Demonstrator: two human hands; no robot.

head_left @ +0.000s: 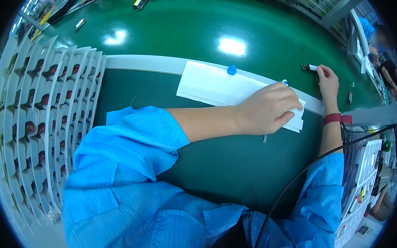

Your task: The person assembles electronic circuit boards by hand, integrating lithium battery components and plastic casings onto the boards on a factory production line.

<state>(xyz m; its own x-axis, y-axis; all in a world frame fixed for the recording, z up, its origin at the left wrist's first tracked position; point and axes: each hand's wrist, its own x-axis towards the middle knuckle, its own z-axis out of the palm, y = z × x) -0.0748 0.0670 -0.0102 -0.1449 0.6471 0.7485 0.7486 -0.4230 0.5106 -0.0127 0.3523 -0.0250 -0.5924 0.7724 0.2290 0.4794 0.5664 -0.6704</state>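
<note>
My left hand (271, 109) reaches across to the right and is closed over the right part of a white paper strip (209, 85). What its curled fingers hold is hidden. Just behind its knuckles shows a small blue-and-white piece (285, 82). On the paper's far edge sits a small blue knob-like lump (232, 70). Farther right, my right hand (328, 81), with a red band on its wrist, pinches the white end of a small black-and-white cylindrical part (310, 67) above the green tabletop.
Stacked white trays (50, 116) with reddish parts in their pockets rise at the left. Small parts (140, 3) lie on the far green table (176, 28). A pale ledge (143, 63) crosses behind the paper. A black cable (289, 187) runs by my right arm. Other people are at right.
</note>
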